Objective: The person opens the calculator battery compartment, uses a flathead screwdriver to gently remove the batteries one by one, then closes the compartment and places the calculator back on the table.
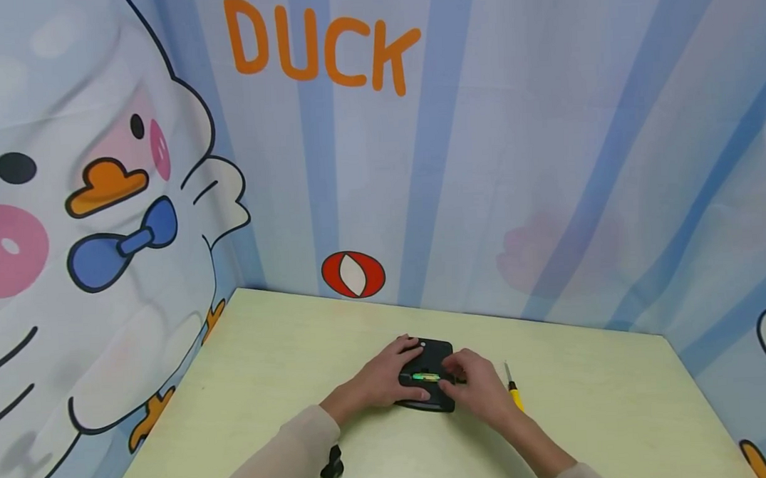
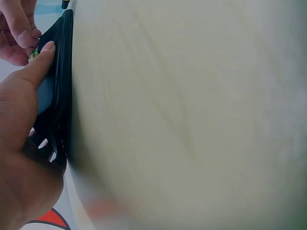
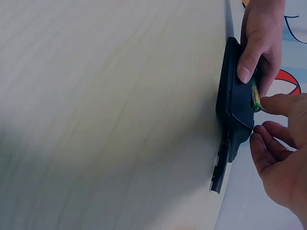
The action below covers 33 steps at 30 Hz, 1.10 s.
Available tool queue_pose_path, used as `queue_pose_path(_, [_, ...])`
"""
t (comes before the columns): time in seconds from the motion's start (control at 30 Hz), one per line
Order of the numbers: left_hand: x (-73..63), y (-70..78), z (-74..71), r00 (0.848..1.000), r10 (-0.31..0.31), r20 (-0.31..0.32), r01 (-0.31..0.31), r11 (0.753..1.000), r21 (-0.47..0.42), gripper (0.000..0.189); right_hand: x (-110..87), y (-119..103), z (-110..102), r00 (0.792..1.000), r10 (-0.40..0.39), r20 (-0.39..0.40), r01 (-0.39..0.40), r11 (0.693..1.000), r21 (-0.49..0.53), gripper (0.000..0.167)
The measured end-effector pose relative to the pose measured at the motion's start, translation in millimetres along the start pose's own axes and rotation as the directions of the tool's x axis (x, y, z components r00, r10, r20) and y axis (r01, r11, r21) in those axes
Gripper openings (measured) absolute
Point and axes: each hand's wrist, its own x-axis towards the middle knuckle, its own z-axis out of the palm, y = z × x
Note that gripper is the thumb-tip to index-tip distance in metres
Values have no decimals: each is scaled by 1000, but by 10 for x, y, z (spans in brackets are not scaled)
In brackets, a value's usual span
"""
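Note:
A flat black device point(image 1: 436, 397) lies on the table with its battery slot facing up. Green-and-gold batteries point(image 1: 425, 377) show in the slot; how many cannot be told. My left hand point(image 1: 384, 374) holds the device from its left side, thumb across the near part and fingers over the far corner. At the device's right edge is my right hand point(image 1: 481, 386), fingers loosely bent. In the right wrist view, its thumb tip is close to or touching the end of a battery point(image 3: 255, 97), and the other fingertips are by the device's edge. Nothing is visible in its grasp.
A screwdriver point(image 1: 515, 396) with a yellow and black handle lies to the right of my right hand. Near my left sleeve sits a small black piece point(image 1: 331, 465). Behind the pale table point(image 1: 266, 358) hangs a printed duck curtain point(image 1: 380, 175).

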Motion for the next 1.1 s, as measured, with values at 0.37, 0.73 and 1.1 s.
queue_pose_path(0.37, [9,-15,-9,1000,5,-5,-5,1000,10,92,56,-98,74,997,-77,13,78,991,-110,22])
queue_pose_path(0.73, [1,-14,-10,1000,21,4,-21,1000,-1,91,111,-130,170,990,-128,52,135,975,-178,18])
queue_pose_path(1.1, [-6,-25,0,999,32,-8,-32,999,-1,91,100,-166,163,985,-148,93,165,960,-225,18])
